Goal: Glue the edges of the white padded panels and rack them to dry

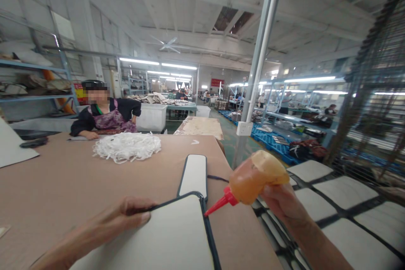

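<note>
My left hand point(126, 219) pinches the far edge of a large white panel point(164, 236) with a dark border, thumb on top. In my right hand point(281, 202) is a tilted glue bottle point(257, 175), its body orange-brown and its red nozzle pointing down to the left. The nozzle's tip meets the panel's dark right edge near the far corner, or hovers just over it; I cannot tell which. Just beyond that corner lies a smaller white panel point(194, 173) with a dark border, partly covered by the large one. A dark cord runs from its right side.
A heap of white strips point(126, 147) lies on the brown table point(72, 190). Across the table a person in a patterned apron point(114, 118) rests a hand on its edge. White panels point(344, 190) lie on a rack at the right, beside a metal post point(253, 93).
</note>
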Demonstrator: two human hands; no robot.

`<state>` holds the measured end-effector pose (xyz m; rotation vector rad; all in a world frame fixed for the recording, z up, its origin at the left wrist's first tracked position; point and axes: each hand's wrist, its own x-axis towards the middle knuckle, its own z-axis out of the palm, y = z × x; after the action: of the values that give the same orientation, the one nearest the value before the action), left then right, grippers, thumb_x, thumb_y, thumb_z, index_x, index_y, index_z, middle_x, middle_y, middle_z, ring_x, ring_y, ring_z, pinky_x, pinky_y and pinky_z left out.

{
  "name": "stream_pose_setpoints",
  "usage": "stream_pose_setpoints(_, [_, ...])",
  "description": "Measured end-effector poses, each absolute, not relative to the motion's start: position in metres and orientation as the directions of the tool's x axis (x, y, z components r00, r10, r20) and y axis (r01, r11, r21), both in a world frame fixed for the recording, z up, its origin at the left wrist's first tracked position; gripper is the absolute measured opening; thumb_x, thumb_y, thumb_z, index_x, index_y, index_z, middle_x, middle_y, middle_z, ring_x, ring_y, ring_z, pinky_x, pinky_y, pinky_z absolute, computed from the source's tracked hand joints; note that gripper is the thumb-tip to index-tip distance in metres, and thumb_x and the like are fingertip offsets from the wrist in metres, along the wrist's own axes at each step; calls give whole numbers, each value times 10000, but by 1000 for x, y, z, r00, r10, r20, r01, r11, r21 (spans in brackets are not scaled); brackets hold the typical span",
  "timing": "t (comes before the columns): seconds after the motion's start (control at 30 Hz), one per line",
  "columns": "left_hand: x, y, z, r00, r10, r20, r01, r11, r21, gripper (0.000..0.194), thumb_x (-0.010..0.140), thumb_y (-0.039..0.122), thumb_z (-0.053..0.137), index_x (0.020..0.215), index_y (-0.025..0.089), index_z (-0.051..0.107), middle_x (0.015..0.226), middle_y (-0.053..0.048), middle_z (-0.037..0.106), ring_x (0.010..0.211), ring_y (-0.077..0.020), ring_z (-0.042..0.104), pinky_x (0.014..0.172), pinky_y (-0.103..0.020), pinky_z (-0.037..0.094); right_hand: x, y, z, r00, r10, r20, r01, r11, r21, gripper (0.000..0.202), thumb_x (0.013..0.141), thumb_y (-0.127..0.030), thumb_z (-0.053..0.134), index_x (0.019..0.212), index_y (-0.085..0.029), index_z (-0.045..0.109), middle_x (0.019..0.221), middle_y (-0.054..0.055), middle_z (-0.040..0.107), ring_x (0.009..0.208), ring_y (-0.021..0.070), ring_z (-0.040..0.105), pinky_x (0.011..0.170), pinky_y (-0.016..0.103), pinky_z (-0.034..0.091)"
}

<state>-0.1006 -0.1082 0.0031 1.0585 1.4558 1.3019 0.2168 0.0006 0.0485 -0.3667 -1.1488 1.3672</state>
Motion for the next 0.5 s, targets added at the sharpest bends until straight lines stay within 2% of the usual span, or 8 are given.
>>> stream_pose_setpoints(0.1, [-106,-107,6,-160,987,2,169,25,985,235,558,410,779,750,275,794,762,4,765,771,-262,700,679,-263,566,221,2,45,-230,878,419,-541,243,-806,491,494,-214,819,972,-229,705,807,16,733,710,189,631,676,284,510])
stream_pose_setpoints(0.2, [-110,-106,10,-120,993,-12,202,36,979,259,597,419,761,807,270,794,820,-5,771,800,-271,703,708,-278,565,228,6,37,-276,861,427,-504,249,-827,520,519,-226,814,1022,-249,681,829,26,722,706,198,625,655,296,509])
stream_pose_setpoints(0.37, [-117,-106,12,-202,978,-42,129,69,989,302,586,409,777,842,250,789,845,-28,772,826,-277,703,698,-264,559,243,4,13,-317,882,350,-472,173,-864,575,511,-256,831,1061,-276,667,892,42,724,760,248,650,694,371,533])
stream_pose_setpoints(0.5, [-121,-104,5,-341,934,-102,25,117,993,378,513,404,827,850,243,776,786,-38,771,876,-324,698,721,-327,579,248,-14,-11,-150,961,234,-527,123,-841,480,469,-274,854,929,-265,717,847,74,750,770,323,692,650,419,583])
